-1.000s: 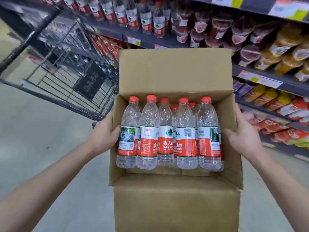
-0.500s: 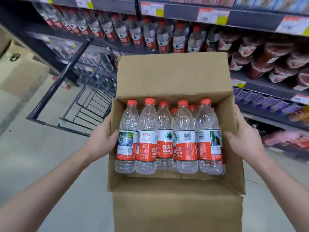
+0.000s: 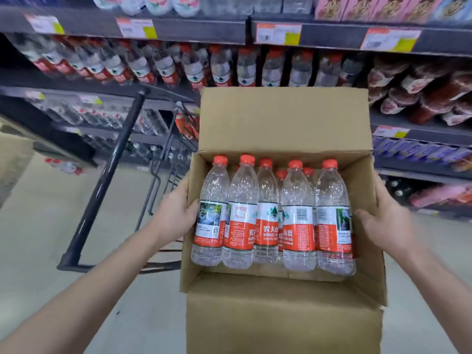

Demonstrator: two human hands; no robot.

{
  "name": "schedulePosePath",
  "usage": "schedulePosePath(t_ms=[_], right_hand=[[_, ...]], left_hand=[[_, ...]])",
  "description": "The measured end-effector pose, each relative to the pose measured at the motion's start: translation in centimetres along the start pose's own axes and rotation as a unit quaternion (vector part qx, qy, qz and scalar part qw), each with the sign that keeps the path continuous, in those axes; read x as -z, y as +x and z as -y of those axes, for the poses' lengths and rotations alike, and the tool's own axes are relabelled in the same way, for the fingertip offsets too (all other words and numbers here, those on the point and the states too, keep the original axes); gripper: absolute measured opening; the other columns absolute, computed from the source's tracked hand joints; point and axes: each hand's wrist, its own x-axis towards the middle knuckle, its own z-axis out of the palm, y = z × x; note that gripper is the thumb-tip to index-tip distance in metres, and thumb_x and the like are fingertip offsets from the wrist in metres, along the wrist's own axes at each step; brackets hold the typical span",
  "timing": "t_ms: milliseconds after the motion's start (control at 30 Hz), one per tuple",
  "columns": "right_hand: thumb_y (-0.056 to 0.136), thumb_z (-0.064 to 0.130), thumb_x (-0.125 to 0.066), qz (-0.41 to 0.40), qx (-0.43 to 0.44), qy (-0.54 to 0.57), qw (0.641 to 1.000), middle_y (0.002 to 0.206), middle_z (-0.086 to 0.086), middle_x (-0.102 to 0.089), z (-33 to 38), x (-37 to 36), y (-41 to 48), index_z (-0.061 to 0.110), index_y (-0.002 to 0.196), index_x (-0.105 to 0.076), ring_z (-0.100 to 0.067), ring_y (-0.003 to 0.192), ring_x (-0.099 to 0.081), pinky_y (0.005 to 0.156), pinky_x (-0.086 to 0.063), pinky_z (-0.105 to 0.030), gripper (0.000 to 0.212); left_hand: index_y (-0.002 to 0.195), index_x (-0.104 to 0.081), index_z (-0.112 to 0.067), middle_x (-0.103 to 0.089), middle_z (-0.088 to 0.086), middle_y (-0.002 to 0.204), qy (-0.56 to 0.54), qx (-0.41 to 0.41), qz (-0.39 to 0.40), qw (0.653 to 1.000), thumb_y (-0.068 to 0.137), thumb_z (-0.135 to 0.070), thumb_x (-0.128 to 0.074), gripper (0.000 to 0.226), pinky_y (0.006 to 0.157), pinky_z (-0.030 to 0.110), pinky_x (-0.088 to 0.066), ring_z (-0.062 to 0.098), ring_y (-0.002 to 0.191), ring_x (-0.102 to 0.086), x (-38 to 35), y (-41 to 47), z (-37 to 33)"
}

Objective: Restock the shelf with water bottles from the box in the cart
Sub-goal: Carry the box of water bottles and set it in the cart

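Observation:
An open cardboard box [image 3: 281,123] is held up in front of me, tilted toward me, with its flaps folded out. Inside stand several clear water bottles [image 3: 270,215] with red caps and red-and-white labels. My left hand [image 3: 173,215] grips the box's left wall and my right hand [image 3: 383,223] grips its right wall. Behind the box, a shelf row [image 3: 158,65] holds several bottles of the same kind. The black wire cart [image 3: 107,180] stands to the left, below the box.
Dark shelves with price tags [image 3: 135,28] run across the back. Reddish packaged goods [image 3: 421,93] fill the right shelves, and pink cartons [image 3: 383,6] sit on the top one. Pale floor [image 3: 38,238] lies to the left and below.
The box has stayed in both hands. The view has swung upward and left, so the water-bottle shelf now lies straight behind the box and the cart sits lower left.

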Motion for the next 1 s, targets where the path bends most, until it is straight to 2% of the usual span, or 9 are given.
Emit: schedulePosePath(t_ms=[100, 167, 200, 300, 467, 567, 667, 867, 1000], right_hand=[[0.091, -0.001, -0.063, -0.007, -0.014, 0.019, 1.000, 0.128, -0.009, -0.070, 0.9, -2.5, 0.5, 0.043, 0.163, -0.019, -0.036, 0.111, -0.066, 0.083, -0.042, -0.029, 0.095], [0.088, -0.002, -0.063, -0.002, -0.027, 0.026, 0.999, 0.120, -0.003, -0.071, 1.0, -3.8, 1.0, 0.047, 0.160, -0.022, -0.032, 0.109, -0.067, 0.087, -0.047, -0.033, 0.096], [0.087, -0.002, -0.063, 0.002, -0.029, 0.034, 0.999, 0.119, -0.002, -0.071, 0.9, -4.3, 1.4, 0.049, 0.158, -0.023, -0.031, 0.108, -0.068, 0.091, -0.051, -0.036, 0.096], [0.084, -0.002, -0.063, 0.011, -0.029, 0.027, 0.999, 0.112, -0.003, -0.075, 0.6, -5.7, 2.6, 0.050, 0.156, -0.024, -0.032, 0.101, -0.071, 0.092, -0.056, -0.046, 0.097], [0.084, 0.002, -0.065, 0.017, -0.054, -0.002, 0.998, 0.108, 0.005, -0.073, -0.4, -7.4, 4.5, 0.056, 0.153, -0.026, -0.027, 0.096, -0.069, 0.086, -0.055, -0.039, 0.096], [0.086, 0.005, -0.064, 0.021, -0.076, -0.013, 0.997, 0.104, -0.005, -0.076, -2.2, -8.7, 5.9, 0.054, 0.157, -0.021, -0.032, 0.089, -0.070, 0.082, -0.058, -0.042, 0.096], [0.090, 0.004, -0.063, 0.038, -0.106, -0.012, 0.994, 0.101, -0.005, -0.073, -4.1, -10.3, 7.9, 0.048, 0.159, -0.022, -0.030, 0.088, -0.067, 0.081, -0.055, -0.038, 0.092], [0.092, 0.009, -0.064, 0.067, -0.122, -0.061, 0.988, 0.101, -0.005, -0.075, -8.7, -13.9, 12.0, 0.040, 0.160, -0.025, -0.034, 0.088, -0.069, 0.081, -0.058, -0.041, 0.084], [0.094, 0.003, -0.061, 0.078, -0.129, -0.052, 0.987, 0.096, -0.007, -0.069, -10.7, -16.8, 13.9, 0.034, 0.162, -0.024, -0.032, 0.082, -0.062, 0.082, -0.056, -0.041, 0.082]], left_hand=[[0.153, -0.044, -0.020, -0.066, -0.010, 0.118, -0.004, -0.018, 0.018, 1.000, 0.101, -0.008, -0.057, 0.055, 0.074, 0.001, -0.040, 0.011, 0.106, -0.061, 1.2, 2.3, 1.6], [0.155, -0.041, -0.019, -0.067, -0.005, 0.126, 0.000, -0.020, 0.035, 0.999, 0.102, -0.008, -0.056, 0.056, 0.082, 0.016, -0.045, 0.012, 0.108, -0.061, 1.6, 3.5, 2.5], [0.157, -0.039, -0.018, -0.067, -0.004, 0.129, 0.000, -0.023, 0.043, 0.999, 0.102, -0.008, -0.056, 0.058, 0.087, 0.022, -0.046, 0.012, 0.109, -0.061, 1.7, 4.0, 2.8], [0.157, -0.040, -0.017, -0.062, -0.009, 0.124, -0.003, -0.015, 0.052, 0.999, 0.103, -0.008, -0.056, 0.057, 0.089, 0.024, -0.043, 0.011, 0.109, -0.058, 1.1, 5.5, 3.7], [0.156, -0.039, -0.024, -0.066, -0.009, 0.117, -0.029, 0.000, 0.066, 0.997, 0.102, -0.007, -0.054, 0.058, 0.091, 0.032, -0.052, 0.013, 0.105, -0.063, -1.5, 7.4, 5.1], [0.159, -0.032, -0.027, -0.070, -0.005, 0.122, -0.033, 0.027, 0.089, 0.995, 0.103, -0.014, -0.055, 0.062, 0.093, 0.038, -0.057, 0.018, 0.109, -0.068, -3.7, 8.6, 5.8], [0.163, -0.023, -0.031, -0.070, -0.001, 0.130, -0.044, 0.047, 0.109, 0.992, 0.102, -0.022, -0.055, 0.069, 0.098, 0.047, -0.059, 0.020, 0.114, -0.069, -6.6, 10.3, 7.0], [0.164, -0.019, -0.032, -0.073, 0.001, 0.126, -0.025, 0.067, 0.115, 0.991, 0.104, -0.023, -0.055, 0.070, 0.096, 0.046, -0.059, 0.023, 0.107, -0.072, -12.8, 13.5, 9.2], [0.164, -0.022, -0.032, -0.072, 0.001, 0.128, -0.027, 0.083, 0.124, 0.989, 0.105, -0.025, -0.055, 0.068, 0.100, 0.043, -0.058, 0.024, 0.110, -0.072, -16.8, 16.2, 11.4]])
